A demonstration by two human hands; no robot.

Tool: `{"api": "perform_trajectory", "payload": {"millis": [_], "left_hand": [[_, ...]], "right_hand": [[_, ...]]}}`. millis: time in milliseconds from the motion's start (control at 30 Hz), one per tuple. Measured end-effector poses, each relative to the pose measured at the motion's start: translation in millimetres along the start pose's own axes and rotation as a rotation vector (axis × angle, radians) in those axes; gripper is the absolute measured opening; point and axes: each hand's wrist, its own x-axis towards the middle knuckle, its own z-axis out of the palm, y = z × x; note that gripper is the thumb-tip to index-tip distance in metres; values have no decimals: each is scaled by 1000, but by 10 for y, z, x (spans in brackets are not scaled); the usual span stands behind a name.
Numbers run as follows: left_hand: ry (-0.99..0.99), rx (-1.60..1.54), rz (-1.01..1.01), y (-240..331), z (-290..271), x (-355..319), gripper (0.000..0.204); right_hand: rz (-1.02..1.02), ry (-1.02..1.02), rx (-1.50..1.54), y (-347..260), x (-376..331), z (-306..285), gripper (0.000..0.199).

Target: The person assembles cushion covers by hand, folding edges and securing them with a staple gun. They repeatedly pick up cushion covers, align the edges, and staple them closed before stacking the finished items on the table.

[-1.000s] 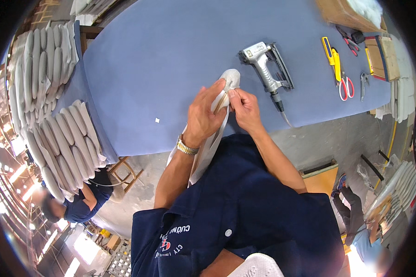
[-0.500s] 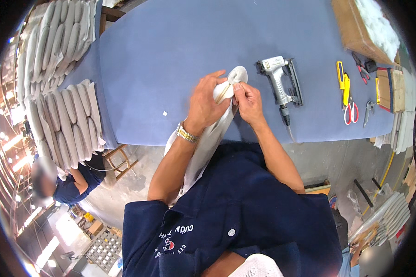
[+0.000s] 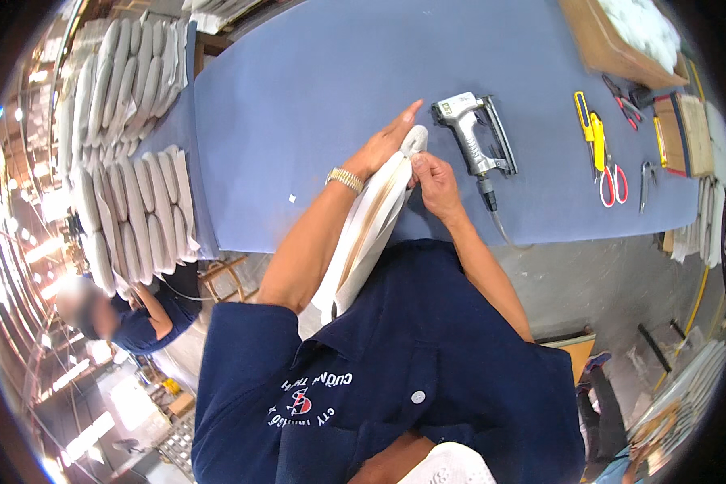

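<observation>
A long piece wrapped in light-grey fabric [image 3: 385, 194], with a brown strip showing along its middle, slants from my chest to above the table. Its rounded far end sits between my hands. My left hand [image 3: 384, 148] lies along the far end's left side, fingers stretched out toward the upper right; its thumb is hard to make out. My right hand [image 3: 437, 187] pinches the piece's right edge just below that end, thumb on top and fingers curled. To the right of my hands a silver staple gun [image 3: 465, 139] with a hose lies on the table.
On the blue-covered table [image 3: 298, 89] lie a yellow cutter [image 3: 596, 141], red-handled scissors [image 3: 613, 185] and pliers [image 3: 623, 103]. A box [image 3: 593, 48] of white stuffing stands far right. Stacked grey padded pieces [image 3: 133, 210] fill the left side, near a co-worker [image 3: 157, 315].
My left hand has slid off the piece's middle toward its far end, and its fingers have straightened. More of the brown strip shows. My right hand keeps its pinch; the view has shifted slightly.
</observation>
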Motion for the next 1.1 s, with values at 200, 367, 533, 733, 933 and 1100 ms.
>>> {"api": "perform_trajectory", "payload": {"millis": [200,367,533,733,933,1100], "left_hand": [[-80,-22,-24,151,34,-268,64],[-32,80,162,60,130,-400,63],[10,230,233,128,210,-459,63],[119,445,191,222,400,-596,67],[260,556,103,255,545,-685,68],[311,624,37,324,619,-693,68]], "right_hand": [[6,-7,36,119,-53,-51,42],[78,-19,111,177,-75,-104,44],[125,-53,143,86,-118,-166,43],[143,-71,229,287,-194,-276,41],[231,-140,127,-90,-116,-458,41],[121,444,-538,-280,246,-780,22]]}}
